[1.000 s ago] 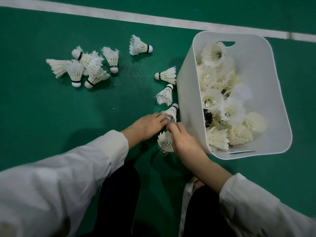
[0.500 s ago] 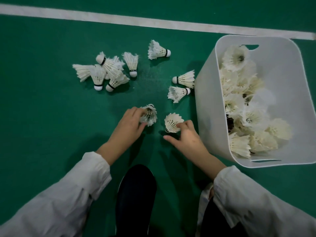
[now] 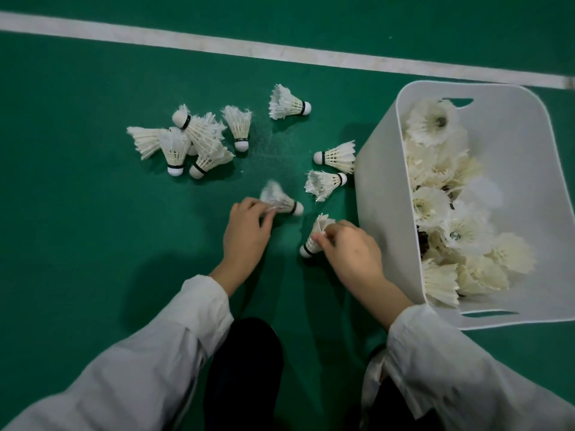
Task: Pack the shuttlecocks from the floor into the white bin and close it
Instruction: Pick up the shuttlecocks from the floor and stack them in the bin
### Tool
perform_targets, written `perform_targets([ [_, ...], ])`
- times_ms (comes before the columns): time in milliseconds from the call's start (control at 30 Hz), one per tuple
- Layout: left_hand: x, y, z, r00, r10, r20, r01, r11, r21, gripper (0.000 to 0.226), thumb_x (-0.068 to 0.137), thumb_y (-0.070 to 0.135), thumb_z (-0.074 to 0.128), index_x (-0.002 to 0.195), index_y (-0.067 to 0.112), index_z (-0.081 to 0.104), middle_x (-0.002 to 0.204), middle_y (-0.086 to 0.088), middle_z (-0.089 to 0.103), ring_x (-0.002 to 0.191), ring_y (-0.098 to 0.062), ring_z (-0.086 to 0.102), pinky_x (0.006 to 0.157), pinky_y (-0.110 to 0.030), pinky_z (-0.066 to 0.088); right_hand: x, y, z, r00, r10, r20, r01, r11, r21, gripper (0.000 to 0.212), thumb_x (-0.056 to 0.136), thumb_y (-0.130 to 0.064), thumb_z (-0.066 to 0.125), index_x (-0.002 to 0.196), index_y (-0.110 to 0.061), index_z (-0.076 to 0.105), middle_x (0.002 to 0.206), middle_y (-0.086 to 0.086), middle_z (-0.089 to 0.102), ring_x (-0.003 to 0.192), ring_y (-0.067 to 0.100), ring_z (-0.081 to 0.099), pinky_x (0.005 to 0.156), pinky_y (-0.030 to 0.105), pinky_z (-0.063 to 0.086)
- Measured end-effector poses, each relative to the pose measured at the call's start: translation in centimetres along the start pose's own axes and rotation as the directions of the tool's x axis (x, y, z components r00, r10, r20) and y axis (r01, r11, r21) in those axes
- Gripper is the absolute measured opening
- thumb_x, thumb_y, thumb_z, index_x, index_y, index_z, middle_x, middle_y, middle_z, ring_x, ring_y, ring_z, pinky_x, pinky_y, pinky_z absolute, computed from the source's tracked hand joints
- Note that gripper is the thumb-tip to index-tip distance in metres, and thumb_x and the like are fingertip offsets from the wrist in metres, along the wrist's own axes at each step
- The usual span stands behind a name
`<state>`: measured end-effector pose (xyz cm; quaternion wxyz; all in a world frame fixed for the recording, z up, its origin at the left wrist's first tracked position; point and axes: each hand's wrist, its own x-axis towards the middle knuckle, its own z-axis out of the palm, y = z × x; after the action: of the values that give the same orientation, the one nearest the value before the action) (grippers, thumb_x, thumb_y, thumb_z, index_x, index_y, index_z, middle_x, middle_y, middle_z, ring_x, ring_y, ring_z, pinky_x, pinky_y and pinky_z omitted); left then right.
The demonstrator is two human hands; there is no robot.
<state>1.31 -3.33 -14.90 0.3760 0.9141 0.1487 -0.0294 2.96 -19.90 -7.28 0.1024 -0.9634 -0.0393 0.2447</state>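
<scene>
Head view: left hand (image 3: 245,231) pinches a blurred shuttlecock (image 3: 280,199); right hand (image 3: 351,253) grips a second shuttlecock (image 3: 314,241), feathers partly hidden.

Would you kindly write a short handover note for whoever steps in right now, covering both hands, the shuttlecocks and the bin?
Hands: Left hand grips one shuttlecock by its feathers; right hand pinches a second shuttlecock beside the white bin.
Done: the bin stands open and holds many shuttlecocks.
Left: those two in hand, two loose shuttlecocks by the bin wall, a lone one farther out, and a cluster to the left. Closing comes last; no lid is in view.
</scene>
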Motion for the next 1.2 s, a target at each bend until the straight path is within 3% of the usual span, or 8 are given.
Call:
perform_targets([
  [200,1.7,2.4,-2.9,0.984,0.002,0.177,0.033,0.98,-0.195,0.011,0.093,0.017,0.048,0.094,0.007,0.053,0.067,-0.005,0.061,0.047,-0.002,0.053,0.051,-0.013,0.038,0.3,0.6,-0.4,0.998,0.063,-0.021,-0.063,0.998,0.012,0.026,0.098,-0.027,0.039,0.099,-0.009,0.058,0.105,0.016,0.064,0.095,0.035,0.058,0.066,0.033,0.031],
  [300,2.2,3.8,-2.7,0.969,0.041,0.242,-0.008,0.99,-0.138,0.018,0.094,0.029,0.043,0.098,0.013,0.048,0.063,-0.004,0.057,0.053,-0.016,0.05,0.054,-0.03,0.036,0.6,0.9,-0.1,0.996,0.088,0.003,-0.088,0.996,0.027,0.024,0.098,-0.019,0.039,0.102,-0.003,0.057,0.107,0.018,0.061,0.096,0.036,0.058,0.067,0.031,0.031],
  [433,4.0,6.2,-0.5,0.919,-0.016,0.395,-0.002,0.999,0.046,0.036,0.092,0.043,0.045,0.112,0.015,0.05,0.071,-0.003,0.059,0.06,-0.02,0.054,0.055,-0.031,0.04,0.6,1.2,-0.2,0.998,0.064,-0.016,-0.064,0.998,-0.011,0.022,0.098,-0.016,0.04,0.104,-0.003,0.056,0.108,0.017,0.06,0.097,0.035,0.059,0.074,0.034,0.041],
  [567,5.9,7.6,2.4,0.879,-0.129,0.459,0.156,0.988,-0.021,0.05,0.084,0.044,0.059,0.124,0.015,0.051,0.112,-0.008,0.063,0.099,-0.024,0.06,0.08,-0.03,0.044,0.8,1.6,-0.1,0.997,0.08,-0.012,-0.08,0.996,-0.04,0.024,0.099,-0.017,0.037,0.106,-0.004,0.057,0.11,0.017,0.06,0.1,0.034,0.059,0.08,0.036,0.043],
  [700,6.3,7.5,3.7,0.878,-0.189,0.439,0.263,0.958,-0.115,0.036,0.084,0.039,0.062,0.11,0.013,0.063,0.103,-0.01,0.068,0.095,-0.025,0.063,0.078,-0.029,0.045,0.8,1.7,0.1,0.997,0.079,0.0,-0.079,0.996,-0.035,0.021,0.096,-0.009,0.042,0.107,-0.004,0.059,0.111,0.015,0.06,0.101,0.033,0.059,0.083,0.036,0.044],
  [867,5.3,7.5,1.9,0.943,-0.097,0.317,0.108,0.994,-0.016,0.021,0.089,0.033,0.053,0.091,0.018,0.067,0.075,-0.005,0.065,0.074,-0.026,0.062,0.062,-0.031,0.046,0.6,1.5,-0.8,0.999,0.01,-0.051,-0.012,0.999,-0.047,0.02,0.094,-0.007,0.043,0.104,-0.004,0.06,0.108,0.014,0.061,0.097,0.033,0.06,0.082,0.036,0.044],
  [1067,3.2,8.0,-4.5,0.971,0.081,0.227,-0.104,0.99,0.093,0.017,0.094,0.03,0.045,0.092,0.019,0.057,0.074,-0.009,0.065,0.065,-0.026,0.06,0.06,-0.04,0.05,-0.5,0.0,-3.8,0.986,-0.104,-0.127,0.109,0.994,0.027,0.02,0.094,-0.01,0.044,0.098,-0.003,0.063,0.102,0.013,0.061,0.092,0.032,0.061,0.075,0.033,0.046],
  [1200,2.4,11.2,-9.3,0.963,0.184,0.195,-0.217,0.963,0.163,0.021,0.095,0.031,0.046,0.101,0.016,0.059,0.077,-0.006,0.066,0.067,-0.025,0.063,0.064,-0.039,0.054,-1.6,-0.2,-9.2,0.938,-0.323,-0.122,0.321,0.946,-0.039,0.027,0.096,-0.016,0.04,0.096,-0.002,0.064,0.099,0.013,0.062,0.087,0.029,0.061,0.075,0.032,0.046],
])
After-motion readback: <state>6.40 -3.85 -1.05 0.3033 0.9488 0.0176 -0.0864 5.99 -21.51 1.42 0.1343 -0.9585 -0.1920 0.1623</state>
